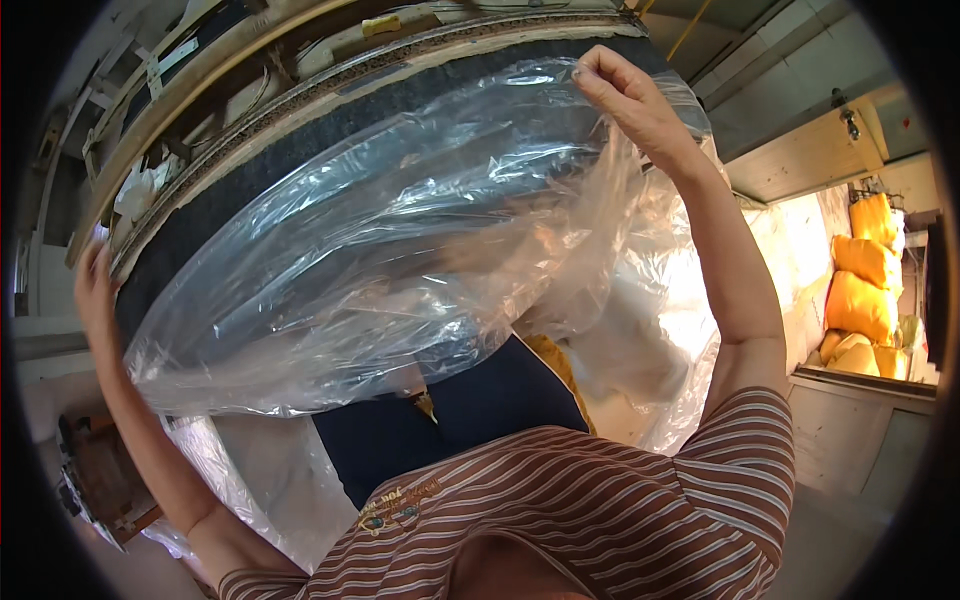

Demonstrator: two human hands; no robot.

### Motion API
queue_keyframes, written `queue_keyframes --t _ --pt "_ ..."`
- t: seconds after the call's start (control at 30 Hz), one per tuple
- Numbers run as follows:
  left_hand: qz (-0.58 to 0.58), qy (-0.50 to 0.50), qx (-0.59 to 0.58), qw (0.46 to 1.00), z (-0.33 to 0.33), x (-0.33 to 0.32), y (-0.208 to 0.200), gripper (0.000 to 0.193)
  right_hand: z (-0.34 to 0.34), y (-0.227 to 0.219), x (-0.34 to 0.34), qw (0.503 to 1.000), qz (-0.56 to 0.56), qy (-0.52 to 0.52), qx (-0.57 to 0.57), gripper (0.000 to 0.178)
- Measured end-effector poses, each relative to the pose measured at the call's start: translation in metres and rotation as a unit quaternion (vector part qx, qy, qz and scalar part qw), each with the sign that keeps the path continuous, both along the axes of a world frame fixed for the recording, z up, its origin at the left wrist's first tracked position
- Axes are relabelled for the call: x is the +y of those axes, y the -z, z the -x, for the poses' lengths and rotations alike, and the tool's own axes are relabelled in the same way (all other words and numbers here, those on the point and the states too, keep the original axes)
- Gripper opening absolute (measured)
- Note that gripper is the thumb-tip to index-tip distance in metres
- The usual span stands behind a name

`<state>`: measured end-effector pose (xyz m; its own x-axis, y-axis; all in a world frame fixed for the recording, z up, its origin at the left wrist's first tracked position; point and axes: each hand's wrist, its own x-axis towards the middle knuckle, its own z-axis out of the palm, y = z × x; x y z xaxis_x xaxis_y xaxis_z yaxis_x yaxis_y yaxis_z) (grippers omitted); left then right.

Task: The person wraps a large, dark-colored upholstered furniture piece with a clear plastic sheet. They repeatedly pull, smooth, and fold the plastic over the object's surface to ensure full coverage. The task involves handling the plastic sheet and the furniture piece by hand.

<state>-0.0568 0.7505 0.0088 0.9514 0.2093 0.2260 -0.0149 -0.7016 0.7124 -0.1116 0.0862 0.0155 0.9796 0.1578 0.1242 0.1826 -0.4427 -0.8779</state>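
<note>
A large sheet of clear plastic film point(400, 250) billows in loose folds across a dark-topped work table point(180, 235). Raised near the table's far right corner, my right hand point(625, 95) pinches the film's edge between thumb and fingers. My left hand point(97, 285) is up at the table's left end, its fingers drawn together; what they hold is hidden. Beside my left forearm the film bunches to a fold. More film hangs down on the right, in front of my body and over the near side.
Behind the table runs a long wooden rail point(210, 70) with clutter along it. To the right are a wooden board point(815, 155) and stacked yellow bundles point(865, 300) in bright light. A dark machine-like object point(110, 470) stands low at the left.
</note>
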Motion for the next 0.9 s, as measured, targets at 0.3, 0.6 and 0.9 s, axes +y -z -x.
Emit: queue_keyframes --t 0.3,0.6,0.9 --pt "0.259 0.384 0.076 0.883 0.041 -0.412 0.007 0.02 0.028 -0.031 0.016 0.99 0.074 -0.066 -0.101 0.018" --pt "0.113 -0.011 0.079 0.99 0.116 -0.127 0.039 0.023 0.079 0.026 -0.182 0.782 0.611 0.121 0.025 0.019" --pt "-0.103 -0.255 -0.01 0.961 0.232 0.25 -0.015 0.034 -0.001 0.007 -0.317 0.717 0.63 0.289 0.073 0.017"
